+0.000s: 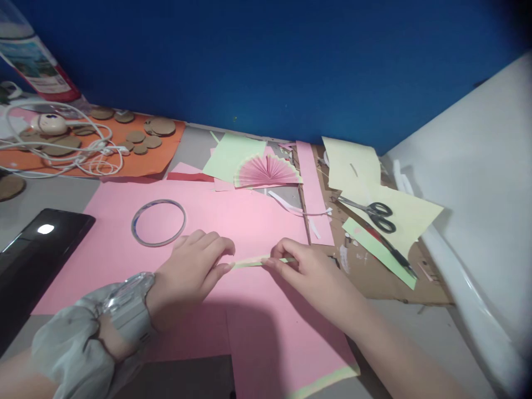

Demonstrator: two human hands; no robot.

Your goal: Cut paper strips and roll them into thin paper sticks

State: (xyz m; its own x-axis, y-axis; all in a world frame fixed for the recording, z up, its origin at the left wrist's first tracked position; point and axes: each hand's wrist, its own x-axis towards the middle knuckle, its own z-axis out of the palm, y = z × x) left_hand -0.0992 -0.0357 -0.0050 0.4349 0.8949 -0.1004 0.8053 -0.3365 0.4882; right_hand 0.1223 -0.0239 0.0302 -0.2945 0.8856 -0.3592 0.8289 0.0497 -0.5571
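A thin folded strip of pale green paper [253, 261] lies across a large pink sheet [249, 221], held at both ends. My left hand [195, 266] pinches its left end, fingers curled, a watch and grey scrunchie on the wrist. My right hand [307, 269] pinches the right end with fingers pressed together. Just left of my left hand lies a thin tape ring [158, 222].
A pink pleated paper fan [266, 170] and green sheets lie behind. Scissors [372, 213] rest on yellow paper at right, over cardboard [374, 277]. A dark phone [33, 249] sits left. White cables [75, 147] and cardboard discs cover an orange sheet. A blue wall stands behind.
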